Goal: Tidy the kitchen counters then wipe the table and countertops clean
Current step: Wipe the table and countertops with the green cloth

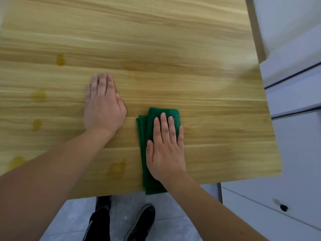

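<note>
Right hand [165, 150] flat, fingers straight, pressing green cloth [147, 164] onto table [173, 40]; left hand [103, 105] flat, palm down on wood.

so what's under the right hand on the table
A folded green cloth lies flat under the right hand on the wooden table. Whatever the cloth covers cannot be seen.

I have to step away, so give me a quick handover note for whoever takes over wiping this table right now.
Left hand: flat on the wooden table, holding nothing.
Right hand: fingers straight, pressing the folded green cloth at the near edge.
Done: cannot tell from this view.
Left: yellowish stains remain left of the cloth, more further left and beyond. Countertops are out of view.
</note>
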Demonstrator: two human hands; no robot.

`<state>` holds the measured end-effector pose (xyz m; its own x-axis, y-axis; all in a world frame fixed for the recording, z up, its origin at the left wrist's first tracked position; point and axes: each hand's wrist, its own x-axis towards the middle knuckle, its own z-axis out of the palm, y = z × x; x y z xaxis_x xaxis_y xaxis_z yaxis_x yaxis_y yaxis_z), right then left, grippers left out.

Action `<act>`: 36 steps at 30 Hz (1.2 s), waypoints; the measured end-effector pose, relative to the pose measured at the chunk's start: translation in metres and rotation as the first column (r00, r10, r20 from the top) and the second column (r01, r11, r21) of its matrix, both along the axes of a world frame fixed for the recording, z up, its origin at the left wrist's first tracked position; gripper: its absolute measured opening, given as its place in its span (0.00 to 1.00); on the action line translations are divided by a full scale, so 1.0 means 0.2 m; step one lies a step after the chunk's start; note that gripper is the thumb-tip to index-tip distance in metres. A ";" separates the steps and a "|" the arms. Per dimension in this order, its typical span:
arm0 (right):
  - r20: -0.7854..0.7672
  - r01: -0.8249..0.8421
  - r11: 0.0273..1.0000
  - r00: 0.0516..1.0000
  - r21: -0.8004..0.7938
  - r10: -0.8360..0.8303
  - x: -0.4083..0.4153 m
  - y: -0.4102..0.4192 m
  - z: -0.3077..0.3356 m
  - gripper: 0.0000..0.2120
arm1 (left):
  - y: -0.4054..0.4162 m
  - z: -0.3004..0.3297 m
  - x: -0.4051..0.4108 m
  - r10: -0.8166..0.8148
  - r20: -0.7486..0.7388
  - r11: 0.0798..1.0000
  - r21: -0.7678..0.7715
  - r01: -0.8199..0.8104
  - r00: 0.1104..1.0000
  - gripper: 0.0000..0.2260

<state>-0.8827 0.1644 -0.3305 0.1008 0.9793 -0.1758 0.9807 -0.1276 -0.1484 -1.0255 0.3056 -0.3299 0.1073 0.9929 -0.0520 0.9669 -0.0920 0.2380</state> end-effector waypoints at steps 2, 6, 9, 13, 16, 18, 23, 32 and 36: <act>-0.017 -0.006 1.000 1.000 -0.006 0.006 -0.01 0.10 0.01 0.29 | 0.01 0.00 -0.01 0.006 0.001 1.000 0.002 -0.006 1.000 0.25; -0.011 0.019 1.000 1.000 -0.008 -0.019 0.00 0.42 0.02 0.28 | -0.01 0.00 0.01 0.004 -0.006 1.000 -0.007 -0.004 1.000 0.25; 0.000 0.039 0.999 0.999 -0.017 -0.039 -0.02 0.66 0.01 0.29 | 0.00 -0.01 0.00 0.003 -0.001 1.000 -0.021 -0.003 1.000 0.25; 0.018 -0.010 1.000 1.000 -0.026 0.011 -0.02 0.88 0.01 0.28 | 0.00 -0.01 -0.01 0.003 0.006 1.000 -0.026 -0.003 1.000 0.25; 0.026 -0.050 0.998 0.998 -0.034 0.051 -0.02 1.02 0.01 0.28 | 0.01 -0.02 -0.02 0.001 0.008 1.000 -0.031 0.000 1.000 0.26; 0.037 -0.058 0.998 0.998 -0.032 0.059 -0.02 1.06 0.01 0.28 | 0.01 -0.03 -0.02 -0.002 0.006 1.000 -0.027 0.002 1.000 0.26; 0.029 -0.053 0.999 0.998 0.002 0.053 -0.04 0.93 0.00 0.28 | -0.01 -0.02 -0.02 -0.011 0.003 0.999 -0.040 0.011 1.000 0.25; -0.025 0.007 0.999 1.000 0.039 -0.006 -0.20 0.32 0.03 0.28 | -0.01 -0.02 -0.03 -0.018 0.032 0.999 -0.029 0.019 0.999 0.25; 0.004 0.037 0.999 0.999 0.013 -0.037 -0.25 0.15 0.02 0.28 | -0.02 -0.02 -0.03 -0.014 0.051 1.000 -0.018 0.015 0.999 0.25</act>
<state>-0.9334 0.1942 -0.3270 0.1377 0.9770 -0.1628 0.9758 -0.1620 -0.1466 -1.0324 0.3014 -0.3348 0.1250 0.9900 -0.0647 0.9520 -0.1014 0.2889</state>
